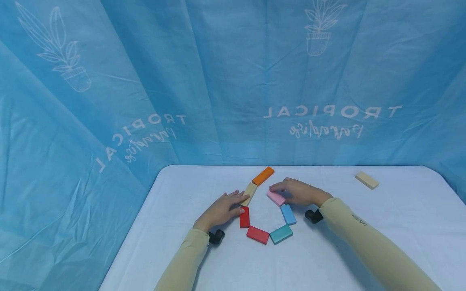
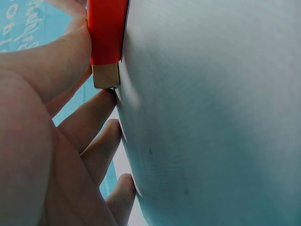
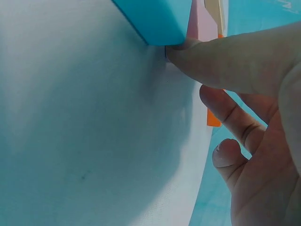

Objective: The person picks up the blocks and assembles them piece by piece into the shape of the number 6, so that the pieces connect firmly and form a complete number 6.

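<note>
Several flat rectangular blocks lie end to end in an unclosed ring. My right hand [image 1: 301,192] pinches the pink block [image 1: 275,197] between thumb and fingers; beside it lies the blue block [image 1: 288,214]. On the other side, my left hand [image 1: 220,210] has its fingers spread, with fingertips at the plain wooden block [image 1: 250,191] and the thumb against the upright-lying red block [image 1: 244,218]. The left wrist view shows that red block [image 2: 107,33] by the thumb. Another red block [image 1: 258,235] and a teal block [image 1: 281,234] form the near side. An orange block [image 1: 263,176] touches the wooden one's far end.
A second plain wooden block [image 1: 367,180] lies apart at the table's far right. White cloth covers the table [image 1: 327,262]. Blue printed curtains [image 1: 233,81] hang behind it and along the left.
</note>
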Available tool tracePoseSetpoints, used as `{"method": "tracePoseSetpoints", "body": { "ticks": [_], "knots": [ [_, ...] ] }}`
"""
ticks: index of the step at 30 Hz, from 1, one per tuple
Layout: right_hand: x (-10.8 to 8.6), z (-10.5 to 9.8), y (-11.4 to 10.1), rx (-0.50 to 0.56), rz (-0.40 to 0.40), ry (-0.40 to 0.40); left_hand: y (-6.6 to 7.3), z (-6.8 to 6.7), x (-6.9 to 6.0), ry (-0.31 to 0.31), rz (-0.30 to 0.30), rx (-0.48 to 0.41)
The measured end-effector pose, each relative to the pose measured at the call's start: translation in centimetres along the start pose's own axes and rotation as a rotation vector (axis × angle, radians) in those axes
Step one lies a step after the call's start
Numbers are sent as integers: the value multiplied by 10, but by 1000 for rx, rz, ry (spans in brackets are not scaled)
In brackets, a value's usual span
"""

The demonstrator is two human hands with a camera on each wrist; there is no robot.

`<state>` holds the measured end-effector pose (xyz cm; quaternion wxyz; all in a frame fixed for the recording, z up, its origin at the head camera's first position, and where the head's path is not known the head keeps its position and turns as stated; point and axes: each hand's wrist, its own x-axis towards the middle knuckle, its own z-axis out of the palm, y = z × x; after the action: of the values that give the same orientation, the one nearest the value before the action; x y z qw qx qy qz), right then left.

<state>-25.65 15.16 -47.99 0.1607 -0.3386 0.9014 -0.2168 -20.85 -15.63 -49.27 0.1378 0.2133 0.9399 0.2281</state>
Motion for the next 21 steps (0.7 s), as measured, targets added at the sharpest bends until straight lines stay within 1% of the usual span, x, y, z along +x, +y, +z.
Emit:
{"method": "tracePoseSetpoints", "body": {
  "ticks": [3, 8, 21],
  "knots": [
    [0, 0, -1, 3, 13, -7, 0, 0, 0, -1, 1, 1],
    [1, 0, 0, 2, 13, -9, -1, 0, 0, 0, 7, 5],
    [2, 2, 2, -3, -55, -14, 0, 0, 0, -3, 2, 6]
  ]
}}
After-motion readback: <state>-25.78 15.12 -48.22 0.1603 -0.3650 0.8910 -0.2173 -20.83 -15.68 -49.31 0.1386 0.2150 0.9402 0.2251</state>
